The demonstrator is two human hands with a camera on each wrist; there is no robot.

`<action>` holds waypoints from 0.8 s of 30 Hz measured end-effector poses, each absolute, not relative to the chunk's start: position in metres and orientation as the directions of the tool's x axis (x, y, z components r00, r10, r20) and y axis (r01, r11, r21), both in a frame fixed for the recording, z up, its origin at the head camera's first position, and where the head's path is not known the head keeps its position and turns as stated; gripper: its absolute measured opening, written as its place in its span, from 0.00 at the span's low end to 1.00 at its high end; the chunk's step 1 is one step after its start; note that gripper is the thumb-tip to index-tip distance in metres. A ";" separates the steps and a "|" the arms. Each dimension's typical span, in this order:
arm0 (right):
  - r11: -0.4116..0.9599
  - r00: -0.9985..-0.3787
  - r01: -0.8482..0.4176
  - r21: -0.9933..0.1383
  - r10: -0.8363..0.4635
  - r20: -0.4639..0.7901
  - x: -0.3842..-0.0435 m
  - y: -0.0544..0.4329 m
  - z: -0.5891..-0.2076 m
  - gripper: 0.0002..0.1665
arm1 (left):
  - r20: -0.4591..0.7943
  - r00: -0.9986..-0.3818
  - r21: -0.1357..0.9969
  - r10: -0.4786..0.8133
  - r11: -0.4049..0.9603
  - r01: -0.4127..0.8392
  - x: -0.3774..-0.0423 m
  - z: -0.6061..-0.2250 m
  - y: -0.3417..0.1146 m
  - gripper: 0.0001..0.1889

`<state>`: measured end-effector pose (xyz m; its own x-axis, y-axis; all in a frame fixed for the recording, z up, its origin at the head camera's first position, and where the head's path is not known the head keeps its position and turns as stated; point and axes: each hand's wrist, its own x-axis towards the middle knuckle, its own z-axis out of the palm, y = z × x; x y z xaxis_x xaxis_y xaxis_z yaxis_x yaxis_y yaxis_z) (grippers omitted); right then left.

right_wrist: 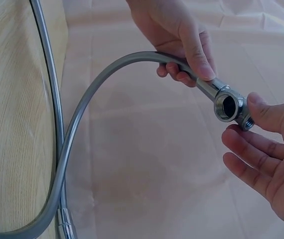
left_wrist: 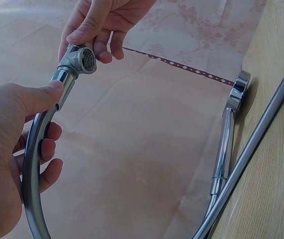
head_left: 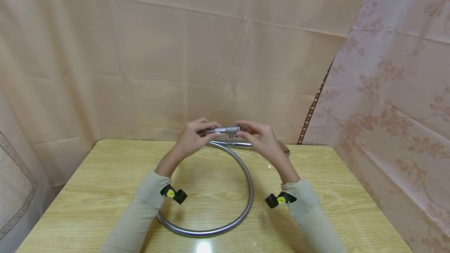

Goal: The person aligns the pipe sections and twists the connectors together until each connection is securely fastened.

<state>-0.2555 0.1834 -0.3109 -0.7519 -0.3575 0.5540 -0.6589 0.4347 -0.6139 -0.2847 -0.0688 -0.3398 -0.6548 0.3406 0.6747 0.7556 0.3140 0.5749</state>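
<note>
Above the far part of the table, my left hand (head_left: 191,139) grips the end of a grey metallic shower hose (head_left: 250,190) near its chrome end sleeve (right_wrist: 211,87). Joined to that end is a small chrome tee fitting (right_wrist: 226,105) with threaded openings. Between thumb and fingers, my right hand (head_left: 261,138) pinches the fitting's far end. From there the hose bends down and loops on the table. Its other end meets a chrome shower head (left_wrist: 239,89), which lies on the table behind my right hand and is partly hidden by it in the head view.
The wood-grain table (head_left: 116,190) ends just beyond my hands. A beige curtain (head_left: 175,50) hangs behind it, and a pink flowered curtain (head_left: 397,120) hangs at the right. Part of the hose loop lies beneath my left forearm.
</note>
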 end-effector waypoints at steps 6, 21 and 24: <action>0.407 -0.738 -0.675 -0.616 -0.376 0.560 -0.255 0.184 -0.309 0.18 | 0.678 -0.653 0.574 0.337 0.311 0.758 -0.285 -0.340 -0.068 0.12; 0.417 -0.754 -0.657 -0.628 -0.380 0.537 -0.253 0.186 -0.307 0.20 | 0.665 -0.667 0.581 0.337 0.327 0.745 -0.282 -0.337 -0.068 0.12; 0.414 -0.759 -0.651 -0.636 -0.373 0.533 -0.253 0.186 -0.307 0.19 | 0.665 -0.667 0.582 0.336 0.327 0.745 -0.282 -0.337 -0.068 0.12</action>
<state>-0.2533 0.1861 -0.3071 -0.7590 -0.3733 0.5335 -0.6509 0.4142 -0.6362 -0.2818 -0.0677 -0.3367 -0.6672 0.3361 0.6647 0.7446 0.3273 0.5818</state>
